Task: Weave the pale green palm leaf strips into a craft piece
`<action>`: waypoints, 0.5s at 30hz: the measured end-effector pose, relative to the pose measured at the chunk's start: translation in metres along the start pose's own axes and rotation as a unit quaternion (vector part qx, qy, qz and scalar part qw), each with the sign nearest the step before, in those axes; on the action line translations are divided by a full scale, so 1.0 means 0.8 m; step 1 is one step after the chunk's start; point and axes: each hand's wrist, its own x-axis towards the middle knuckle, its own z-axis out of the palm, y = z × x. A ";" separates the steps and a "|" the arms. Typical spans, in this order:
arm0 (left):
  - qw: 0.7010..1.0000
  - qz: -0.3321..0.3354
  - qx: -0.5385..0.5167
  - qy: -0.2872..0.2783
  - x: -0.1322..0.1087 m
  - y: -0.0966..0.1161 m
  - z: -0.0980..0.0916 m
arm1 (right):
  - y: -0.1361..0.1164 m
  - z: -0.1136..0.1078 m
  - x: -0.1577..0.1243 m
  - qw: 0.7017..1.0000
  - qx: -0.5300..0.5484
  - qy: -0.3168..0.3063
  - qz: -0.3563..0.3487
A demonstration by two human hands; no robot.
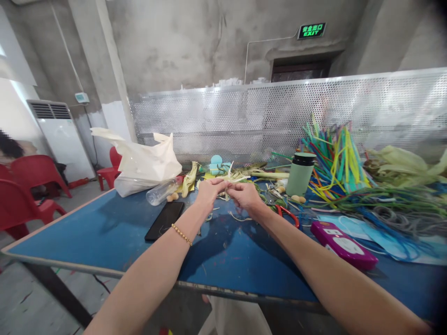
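My left hand (209, 191) and my right hand (245, 195) meet over the middle of the blue table, thumbs and fingers pinched close together. Between them they grip a thin pale strip (234, 178), which looks like dried corn husk; its ends stick out above the fingertips. Where the fingers press, the strip is hidden. Just behind lie yellow-green husk pieces (190, 179) and a light-blue round object (216, 163). Near my right wrist are red-handled scissors (289, 215). A black phone (165, 221) lies beside my left forearm.
On the left stand a cream plastic bag (146, 160) and a clear bottle (162, 191). To the right are a green flask (300, 174), colourful strips (344, 160), a purple device (344, 244), a blue face mask (363, 229) and grey-green cords (387, 204). A perforated metal screen (223, 111) borders the back.
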 end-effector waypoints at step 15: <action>1.000 0.004 -0.008 0.015 -0.002 0.005 -0.003 | 0.000 -0.006 0.002 0.994 -0.087 -0.033 -0.048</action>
